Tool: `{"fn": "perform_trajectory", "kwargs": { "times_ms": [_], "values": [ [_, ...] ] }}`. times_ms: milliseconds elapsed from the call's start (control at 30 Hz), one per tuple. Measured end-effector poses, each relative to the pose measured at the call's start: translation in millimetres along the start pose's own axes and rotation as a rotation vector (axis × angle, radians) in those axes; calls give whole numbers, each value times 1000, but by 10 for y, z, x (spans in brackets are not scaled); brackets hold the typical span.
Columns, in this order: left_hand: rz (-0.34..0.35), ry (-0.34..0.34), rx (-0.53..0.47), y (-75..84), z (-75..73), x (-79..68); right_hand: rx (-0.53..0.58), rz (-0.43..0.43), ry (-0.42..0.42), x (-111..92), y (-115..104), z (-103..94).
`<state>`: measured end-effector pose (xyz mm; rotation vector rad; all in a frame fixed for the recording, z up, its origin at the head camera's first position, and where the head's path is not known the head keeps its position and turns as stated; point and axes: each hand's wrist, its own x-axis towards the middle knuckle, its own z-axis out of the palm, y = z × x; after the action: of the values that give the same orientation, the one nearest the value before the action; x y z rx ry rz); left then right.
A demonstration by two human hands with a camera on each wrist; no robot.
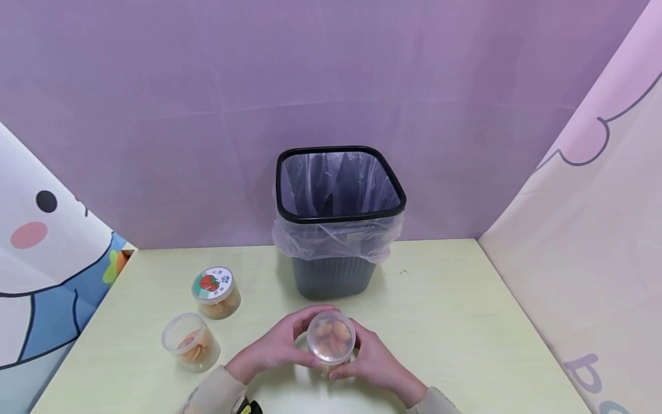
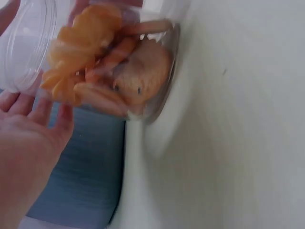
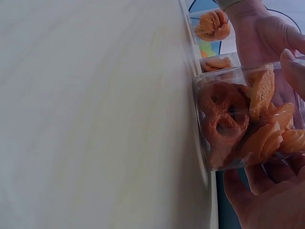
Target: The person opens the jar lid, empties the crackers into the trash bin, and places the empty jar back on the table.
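Note:
Both hands hold one clear plastic jar of cookies [image 1: 331,340] near the front middle of the table. My left hand [image 1: 279,346] curls round its left side, thumb at the front near the rim. From the right, my right hand [image 1: 376,361] grips it, thumb low on the front. Close up in the left wrist view, the cookies [image 2: 90,38] are golden and swirled, with rounder ones near the base. A pretzel-shaped cookie [image 3: 224,117] shows through the wall in the right wrist view. The jar's base is right at the tabletop.
A dark bin [image 1: 333,279] with a black rim and clear liner stands at the back middle. To the left are a jar with a printed tomato lid [image 1: 214,283] and an open cookie jar [image 1: 199,352]. A purple cloth [image 1: 331,75] hangs behind the table [image 1: 455,322].

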<state>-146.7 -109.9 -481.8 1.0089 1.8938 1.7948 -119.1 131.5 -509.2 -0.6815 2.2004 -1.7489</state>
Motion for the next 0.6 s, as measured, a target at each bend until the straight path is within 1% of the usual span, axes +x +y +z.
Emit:
{"fn": "perform_trajectory", "kwargs": {
  "times_ms": [100, 200, 267, 400, 467, 500, 600],
  "values": [
    [-9, 56, 17, 26, 67, -34, 0, 1, -3, 0, -6, 0],
    [-26, 105, 15, 41, 130, -64, 3, 4, -3, -1, -11, 0],
    [-12, 126, 20, 38, 165, -78, 2, 5, -2, -3, -11, 1],
    [44, 151, 38, 21, 215, -92, -4, 7, 1, -5, -19, -2],
    [56, 160, 49, 18, 231, -94, -8, 8, 1, -3, -20, -4],
    [57, 165, 53, 17, 238, -95, -9, 8, 1, -3, -23, -4],
    [29, 185, 61, 31, 261, -101, -13, 10, 1, -1, -18, -5]
  ]
}}
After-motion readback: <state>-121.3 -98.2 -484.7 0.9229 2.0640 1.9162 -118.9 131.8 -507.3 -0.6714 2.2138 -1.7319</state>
